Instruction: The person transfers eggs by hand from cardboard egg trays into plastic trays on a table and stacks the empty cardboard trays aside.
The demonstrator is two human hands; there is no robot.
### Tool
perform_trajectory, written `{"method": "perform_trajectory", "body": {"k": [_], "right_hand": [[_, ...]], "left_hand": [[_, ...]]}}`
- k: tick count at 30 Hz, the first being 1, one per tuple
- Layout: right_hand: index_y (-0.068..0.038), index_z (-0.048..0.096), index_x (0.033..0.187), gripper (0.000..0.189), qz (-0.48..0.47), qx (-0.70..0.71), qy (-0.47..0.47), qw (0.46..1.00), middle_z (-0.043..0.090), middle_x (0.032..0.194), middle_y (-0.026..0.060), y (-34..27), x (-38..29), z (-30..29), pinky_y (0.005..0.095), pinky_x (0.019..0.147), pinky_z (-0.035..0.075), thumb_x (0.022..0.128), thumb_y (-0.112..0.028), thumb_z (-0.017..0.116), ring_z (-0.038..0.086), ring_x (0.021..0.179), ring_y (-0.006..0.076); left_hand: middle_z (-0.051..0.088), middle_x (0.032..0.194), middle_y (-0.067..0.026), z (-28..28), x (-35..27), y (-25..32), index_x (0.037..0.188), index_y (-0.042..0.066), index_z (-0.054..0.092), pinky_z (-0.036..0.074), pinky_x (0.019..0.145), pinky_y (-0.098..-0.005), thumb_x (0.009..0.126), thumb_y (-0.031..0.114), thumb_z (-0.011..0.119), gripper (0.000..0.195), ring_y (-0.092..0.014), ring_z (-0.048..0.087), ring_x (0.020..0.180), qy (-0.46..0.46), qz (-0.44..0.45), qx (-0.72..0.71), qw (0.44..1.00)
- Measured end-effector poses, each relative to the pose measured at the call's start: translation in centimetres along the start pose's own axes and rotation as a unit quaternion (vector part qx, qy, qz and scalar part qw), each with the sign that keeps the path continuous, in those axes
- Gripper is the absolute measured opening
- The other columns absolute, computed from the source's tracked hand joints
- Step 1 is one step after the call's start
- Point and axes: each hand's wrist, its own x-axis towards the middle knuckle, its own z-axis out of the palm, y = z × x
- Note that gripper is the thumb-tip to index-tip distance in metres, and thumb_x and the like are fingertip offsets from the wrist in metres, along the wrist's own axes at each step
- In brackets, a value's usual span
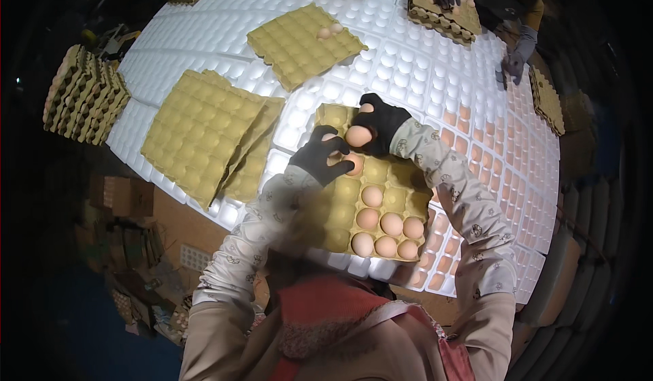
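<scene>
Directly before me lies a yellow pulp egg tray (396,197) with several brown eggs (392,224) in its near and right cups. My left hand (319,159), in a black glove, curls around eggs over the tray's left middle. One brown egg (353,164) shows beside its fingertips; whether it rests in a cup I cannot tell. At the tray's far side my right hand (385,126), also black-gloved, has a brown egg (358,136) at its thumb side and another egg (366,108) between its fingers. The palms are hidden.
White plastic egg trays (408,72) cover the table; those on the right hold eggs (487,166). Loose pulp trays (199,131) overlap at left, and another tray (301,44) bears two eggs. Tray stacks (86,95) stand around the edges. Another person's gloved hands (514,67) are at upper right.
</scene>
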Motion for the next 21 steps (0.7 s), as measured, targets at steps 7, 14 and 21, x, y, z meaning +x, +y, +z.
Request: {"method": "perform_trajectory", "body": {"k": [7, 14, 21], "right_hand": [[-0.002, 0.043, 0.119, 0.052, 0.177, 0.714, 0.193, 0.65, 0.057, 0.093, 0.013, 7.7, -14.4, 4.7, 0.0307, 0.047, 0.048, 0.075, -0.023, 0.06, 0.058, 0.062, 0.0192], [-0.006, 0.055, 0.107, 0.052, 0.427, 0.259, 0.325, 0.803, 0.056, 0.101, 0.0087, 17.6, -22.9, 2.9, 0.0306, 0.074, 0.049, 0.062, -0.019, 0.076, 0.057, 0.086, 0.0212], [-0.019, 0.058, 0.104, 0.033, 0.309, -0.059, 0.035, 0.949, 0.041, 0.123, 0.0133, 24.6, -10.9, 0.7, 0.0404, 0.081, 0.048, 0.071, -0.024, 0.062, 0.052, 0.103, 0.0289]], "left_hand": [[0.043, 0.117, -0.0114, 2.5, 2.3, 1.1, 0.093, 0.012, 0.059, 0.05, 0.07, -0.0401, 0.062, 0.027, 0.073, 0.038, -0.034, 0.05, 0.091, -0.138, 0.075, 0.283, 0.946], [0.047, 0.109, -0.0157, 2.5, 14.1, 2.9, 0.095, 0.008, 0.058, 0.046, 0.08, -0.0398, 0.049, 0.018, 0.081, 0.052, -0.032, 0.052, 0.1, -0.055, 0.151, 0.029, 0.987], [0.038, 0.125, -0.009, 17.0, 33.2, -2.1, 0.105, 0.017, 0.058, 0.049, 0.079, -0.0421, 0.065, 0.029, 0.066, 0.043, -0.032, 0.057, 0.094, -0.367, 0.19, 0.332, 0.848]]}}
